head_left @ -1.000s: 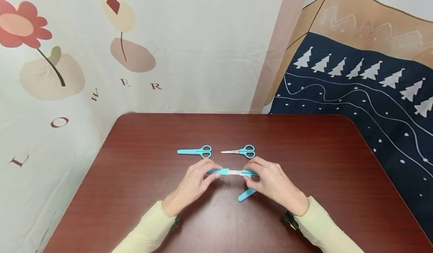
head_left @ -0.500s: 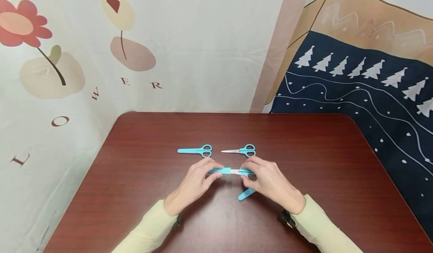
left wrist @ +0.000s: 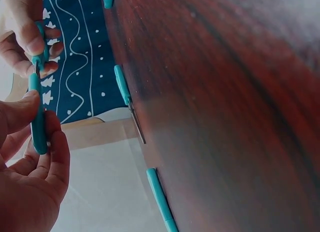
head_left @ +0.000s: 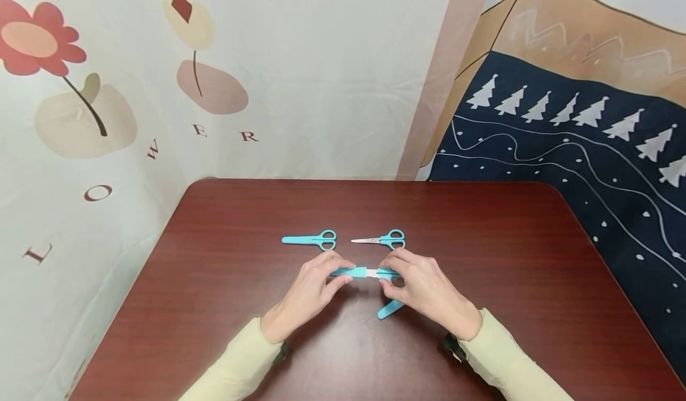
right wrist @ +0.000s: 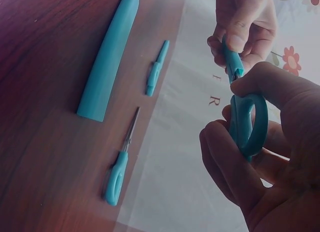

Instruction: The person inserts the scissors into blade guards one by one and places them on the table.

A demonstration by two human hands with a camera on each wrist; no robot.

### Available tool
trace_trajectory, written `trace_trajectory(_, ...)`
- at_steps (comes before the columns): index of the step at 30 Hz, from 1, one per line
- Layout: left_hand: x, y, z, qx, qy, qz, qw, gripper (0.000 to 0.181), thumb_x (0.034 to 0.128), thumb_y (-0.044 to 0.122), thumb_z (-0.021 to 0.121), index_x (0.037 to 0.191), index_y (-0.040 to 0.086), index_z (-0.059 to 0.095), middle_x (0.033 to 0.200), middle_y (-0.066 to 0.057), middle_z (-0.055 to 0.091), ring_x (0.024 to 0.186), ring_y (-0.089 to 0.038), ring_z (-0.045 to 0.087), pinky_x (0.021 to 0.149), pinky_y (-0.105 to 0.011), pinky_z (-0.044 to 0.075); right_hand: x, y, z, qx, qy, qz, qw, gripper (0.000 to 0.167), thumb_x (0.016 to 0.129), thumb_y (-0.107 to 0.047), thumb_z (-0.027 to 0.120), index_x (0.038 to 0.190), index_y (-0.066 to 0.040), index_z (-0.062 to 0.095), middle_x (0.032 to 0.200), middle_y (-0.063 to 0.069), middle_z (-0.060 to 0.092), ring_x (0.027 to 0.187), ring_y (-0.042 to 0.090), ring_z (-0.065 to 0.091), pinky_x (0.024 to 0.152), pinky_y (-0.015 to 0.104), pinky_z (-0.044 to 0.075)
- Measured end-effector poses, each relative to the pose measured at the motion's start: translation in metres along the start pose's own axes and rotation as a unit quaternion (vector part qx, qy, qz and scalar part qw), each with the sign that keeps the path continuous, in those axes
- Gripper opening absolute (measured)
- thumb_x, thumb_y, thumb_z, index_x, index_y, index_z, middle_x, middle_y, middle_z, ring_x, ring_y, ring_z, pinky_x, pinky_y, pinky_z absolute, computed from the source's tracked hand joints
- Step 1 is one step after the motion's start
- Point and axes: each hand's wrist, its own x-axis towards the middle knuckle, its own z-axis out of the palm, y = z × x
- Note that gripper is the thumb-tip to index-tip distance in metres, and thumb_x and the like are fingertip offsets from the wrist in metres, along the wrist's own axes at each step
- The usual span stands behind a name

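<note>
We see left grip (head_left: 306, 286) pinching the sheath (head_left: 359, 272), right grip (head_left: 426, 286) pinching scissors (head_left: 387, 273), blades (head_left: 372, 273) partly inside it, above the counter (head_left: 230, 228).

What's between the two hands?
In the head view: a blue sheath the left hand pinches, bare metal blades, then blue scissor handles the right hand pinches.

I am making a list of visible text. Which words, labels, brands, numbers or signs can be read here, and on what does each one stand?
"L O W E R": spaced letters on the pale backdrop.
"R": same backdrop, right wrist view; the letter beside it is too blurred.
Held scissors, their sheath, bare scissors, sheathed scissors, loose sheath: no readable brand, label or number; any marks are too small or blurred.
</note>
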Motion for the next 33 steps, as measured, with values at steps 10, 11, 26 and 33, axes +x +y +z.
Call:
trace_trajectory(10,0.0007,-0.0002,0.0,0.002,-0.004,-0.007,1.0,0.018,0.089,0.006,0.081,0.106,0.01,0.076,0.097,0.004,0.065,0.078,-0.007,0.057,0.068,-0.021,0.05,0.0016,-0.0015,0.0005,-0.013,0.004,-0.004,0.9999,0.022,0.079,-0.01,0.087,0.097,-0.011,0.074,0.092,-0.003,0.067,0.064,0.007,0.057,0.056,0.018,0.049)
trace_trajectory(11,0.0006,-0.0002,0.0,0.001,-0.005,-0.008,1.0,0.018,0.089,0.006,0.081,0.106,0.01,0.076,0.097,0.005,0.065,0.078,-0.007,0.056,0.067,-0.021,0.049,0.0017,-0.0018,0.0006,-0.014,0.005,-0.005,0.9999,0.022,0.079,-0.01,0.087,0.097,-0.011,0.074,0.092,-0.003,0.067,0.064,0.006,0.056,0.056,0.018,0.048)
trace_trajectory(26,0.0032,0.0004,0.0001,0.008,-0.007,0.015,0.9998,0.02,0.0885,0.005,0.081,0.107,0.008,0.077,0.097,0.004,0.064,0.076,-0.007,0.054,0.066,-0.019,0.046,0.0019,-0.0018,0.0,0.003,0.005,-0.01,0.9999,0.023,0.079,-0.009,0.087,0.098,-0.008,0.074,0.094,-0.001,0.068,0.065,0.011,0.062,0.056,0.017,0.049)
trace_trajectory(33,0.0042,0.0014,-0.0012,0.013,-0.006,0.029,0.9995,0.02,0.0883,0.005,0.082,0.107,0.008,0.077,0.095,0.003,0.063,0.076,-0.008,0.054,0.066,-0.019,0.047,0.0016,-0.0017,0.0005,0.006,0.006,-0.017,0.9998,0.024,0.08,-0.009,0.087,0.099,-0.007,0.073,0.094,0.0,0.068,0.064,0.011,0.063,0.055,0.015,0.048)
